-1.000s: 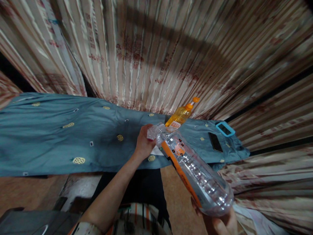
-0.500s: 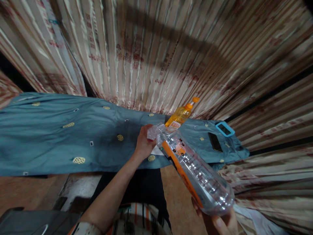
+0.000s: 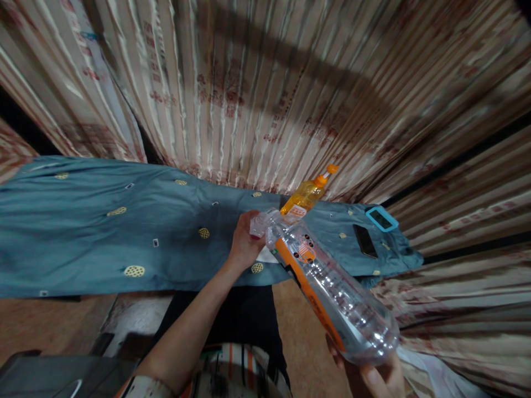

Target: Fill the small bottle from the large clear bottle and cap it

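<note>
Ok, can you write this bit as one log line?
left hand: grips clear bottle's cap | right hand: holds clear bottle base, tilted | behind: orange bottle on blue cloth

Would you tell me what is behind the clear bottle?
Behind the clear bottle stands an orange bottle on the blue cloth; its base is hidden.

Clear bottle (image 3: 332,287), orange label strip. Yellow-orange bottle (image 3: 306,196), orange cap. Teal cloth (image 3: 103,232) with yellow dots. Cream-brown striped curtains (image 3: 269,88), reddish motifs, maybe floral. Teal-rimmed phone (image 3: 382,218).
</note>
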A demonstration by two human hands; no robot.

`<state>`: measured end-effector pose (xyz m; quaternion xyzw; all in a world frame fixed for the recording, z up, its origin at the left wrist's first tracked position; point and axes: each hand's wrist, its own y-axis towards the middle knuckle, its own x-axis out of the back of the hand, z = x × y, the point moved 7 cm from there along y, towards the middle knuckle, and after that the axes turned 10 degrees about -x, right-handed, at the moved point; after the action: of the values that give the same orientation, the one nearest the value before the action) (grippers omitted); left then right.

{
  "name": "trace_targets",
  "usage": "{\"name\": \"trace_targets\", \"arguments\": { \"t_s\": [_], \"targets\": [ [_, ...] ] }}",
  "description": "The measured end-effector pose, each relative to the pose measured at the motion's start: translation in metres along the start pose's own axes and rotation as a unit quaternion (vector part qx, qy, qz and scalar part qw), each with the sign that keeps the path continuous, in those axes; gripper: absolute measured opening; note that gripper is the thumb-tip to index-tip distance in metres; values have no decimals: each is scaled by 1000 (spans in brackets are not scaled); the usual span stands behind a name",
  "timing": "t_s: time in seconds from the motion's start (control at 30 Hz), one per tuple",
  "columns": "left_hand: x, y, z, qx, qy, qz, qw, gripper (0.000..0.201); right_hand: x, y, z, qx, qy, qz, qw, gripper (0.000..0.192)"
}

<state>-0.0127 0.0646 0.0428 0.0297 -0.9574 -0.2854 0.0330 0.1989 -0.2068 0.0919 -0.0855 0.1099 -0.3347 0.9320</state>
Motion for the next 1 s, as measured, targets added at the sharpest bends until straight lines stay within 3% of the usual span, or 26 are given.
{"name": "trace_targets", "arguments": {
  "t_s": [1.0],
  "targets": [
    [1,0,0,-9,8,-1,1000,55,4,-2,0,2,-20,-23,1000,96]
  ]
}}
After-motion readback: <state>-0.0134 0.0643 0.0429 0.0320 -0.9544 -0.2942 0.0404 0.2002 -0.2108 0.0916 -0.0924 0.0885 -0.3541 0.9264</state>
